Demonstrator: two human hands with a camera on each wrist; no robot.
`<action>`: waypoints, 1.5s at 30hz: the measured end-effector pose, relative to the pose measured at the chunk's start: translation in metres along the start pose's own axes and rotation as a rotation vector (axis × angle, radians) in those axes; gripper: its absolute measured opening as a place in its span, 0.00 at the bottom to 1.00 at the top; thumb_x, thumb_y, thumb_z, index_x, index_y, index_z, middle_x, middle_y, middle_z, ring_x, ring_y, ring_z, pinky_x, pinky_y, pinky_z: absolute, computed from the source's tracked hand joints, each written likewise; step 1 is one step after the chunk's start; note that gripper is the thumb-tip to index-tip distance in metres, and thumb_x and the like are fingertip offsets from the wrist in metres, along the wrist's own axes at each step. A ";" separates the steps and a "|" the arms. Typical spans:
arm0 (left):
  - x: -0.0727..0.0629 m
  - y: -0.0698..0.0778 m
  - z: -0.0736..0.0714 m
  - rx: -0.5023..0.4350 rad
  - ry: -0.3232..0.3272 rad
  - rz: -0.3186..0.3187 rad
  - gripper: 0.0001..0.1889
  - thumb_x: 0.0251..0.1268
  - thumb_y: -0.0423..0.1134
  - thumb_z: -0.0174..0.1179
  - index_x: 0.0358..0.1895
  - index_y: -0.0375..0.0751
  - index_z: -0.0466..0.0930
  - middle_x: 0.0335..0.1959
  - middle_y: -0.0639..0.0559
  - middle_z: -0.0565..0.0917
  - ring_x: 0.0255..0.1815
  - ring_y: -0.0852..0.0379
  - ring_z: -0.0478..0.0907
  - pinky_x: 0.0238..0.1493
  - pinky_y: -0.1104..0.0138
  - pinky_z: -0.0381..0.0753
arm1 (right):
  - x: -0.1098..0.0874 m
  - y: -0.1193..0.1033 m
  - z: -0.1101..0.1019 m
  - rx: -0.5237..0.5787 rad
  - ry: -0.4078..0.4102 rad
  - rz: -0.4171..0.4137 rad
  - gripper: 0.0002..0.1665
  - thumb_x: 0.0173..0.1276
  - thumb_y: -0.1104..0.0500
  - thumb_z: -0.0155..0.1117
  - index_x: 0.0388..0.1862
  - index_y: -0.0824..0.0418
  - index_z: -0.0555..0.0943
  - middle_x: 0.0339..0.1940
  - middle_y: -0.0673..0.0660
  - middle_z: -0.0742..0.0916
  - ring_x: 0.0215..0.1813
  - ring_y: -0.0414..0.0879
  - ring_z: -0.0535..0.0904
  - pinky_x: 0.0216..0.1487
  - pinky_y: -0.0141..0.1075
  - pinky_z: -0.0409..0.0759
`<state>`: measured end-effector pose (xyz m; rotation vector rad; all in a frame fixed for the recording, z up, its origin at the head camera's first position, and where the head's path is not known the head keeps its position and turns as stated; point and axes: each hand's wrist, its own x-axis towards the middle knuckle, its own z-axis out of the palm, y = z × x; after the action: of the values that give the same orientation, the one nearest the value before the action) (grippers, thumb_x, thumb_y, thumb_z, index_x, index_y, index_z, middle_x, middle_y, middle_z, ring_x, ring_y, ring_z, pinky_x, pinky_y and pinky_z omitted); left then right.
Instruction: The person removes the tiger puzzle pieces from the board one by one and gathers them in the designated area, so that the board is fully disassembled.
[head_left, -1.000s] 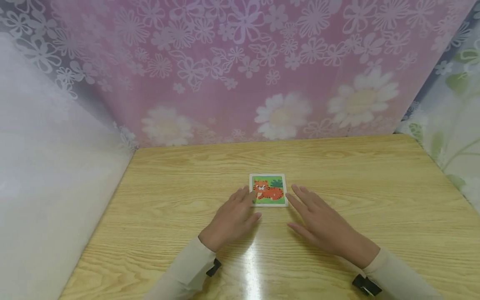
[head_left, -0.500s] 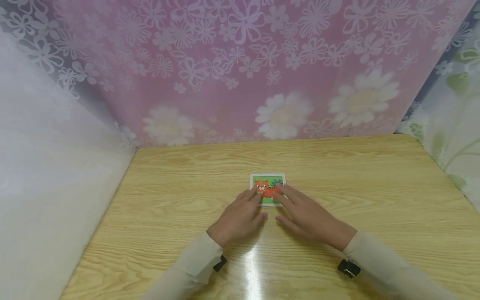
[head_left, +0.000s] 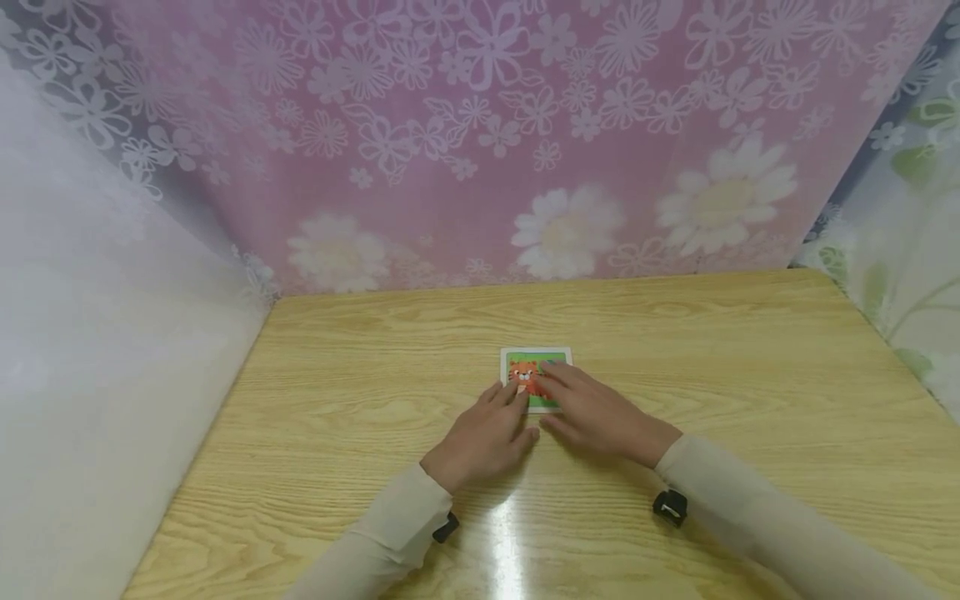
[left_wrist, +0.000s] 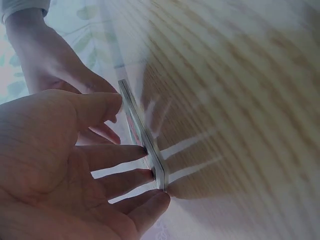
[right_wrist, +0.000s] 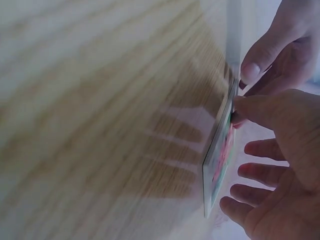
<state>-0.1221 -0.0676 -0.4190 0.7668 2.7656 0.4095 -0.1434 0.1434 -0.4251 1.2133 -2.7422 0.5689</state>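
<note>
A flat square picture board [head_left: 525,367] with a white border lies on the table, showing an orange tiger on green. In the left wrist view the board [left_wrist: 142,135] shows a dark line along its thin edge. My left hand [head_left: 480,442] rests its extended fingertips on the board's left part. Over the right part reaches my right hand [head_left: 603,417], fingers extended and hiding much of the tiger's body. In the right wrist view several fingers of the right hand [right_wrist: 280,170] stand apart from the picture, and its thumb is by the near edge.
The wood-grain table [head_left: 360,358] meets a pink flowered curtain [head_left: 450,225] at the back. A whitish sheet [head_left: 112,350] borders the left side, and a leaf-patterned cloth [head_left: 915,250] the right. Black wrist straps [head_left: 670,507] sit by the pale sleeves.
My right hand has moved left from beside the board to over its right part. My left hand has shifted slightly right onto its left part. The board has hardly moved.
</note>
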 end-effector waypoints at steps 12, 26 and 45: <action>0.002 -0.002 0.002 0.019 0.017 0.022 0.30 0.81 0.51 0.49 0.74 0.33 0.66 0.78 0.38 0.60 0.79 0.41 0.56 0.76 0.53 0.58 | 0.012 0.012 0.005 0.014 -0.123 0.066 0.35 0.74 0.52 0.66 0.69 0.75 0.71 0.72 0.74 0.70 0.74 0.69 0.64 0.72 0.59 0.63; 0.016 -0.022 -0.016 -0.043 0.125 0.085 0.17 0.76 0.40 0.59 0.59 0.32 0.80 0.65 0.42 0.79 0.71 0.43 0.69 0.71 0.53 0.68 | 0.015 0.016 0.005 0.054 -0.148 0.100 0.36 0.75 0.53 0.65 0.71 0.75 0.70 0.74 0.72 0.70 0.75 0.68 0.64 0.71 0.58 0.65; 0.045 -0.031 -0.030 -0.107 0.115 -0.046 0.16 0.73 0.38 0.63 0.57 0.31 0.81 0.66 0.38 0.75 0.66 0.39 0.74 0.66 0.53 0.74 | 0.016 0.020 0.010 0.062 -0.108 0.106 0.35 0.74 0.51 0.66 0.69 0.72 0.73 0.72 0.70 0.72 0.72 0.63 0.68 0.69 0.55 0.70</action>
<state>-0.1835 -0.0754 -0.4083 0.6734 2.8336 0.6052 -0.1681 0.1402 -0.4369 1.1494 -2.9145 0.6208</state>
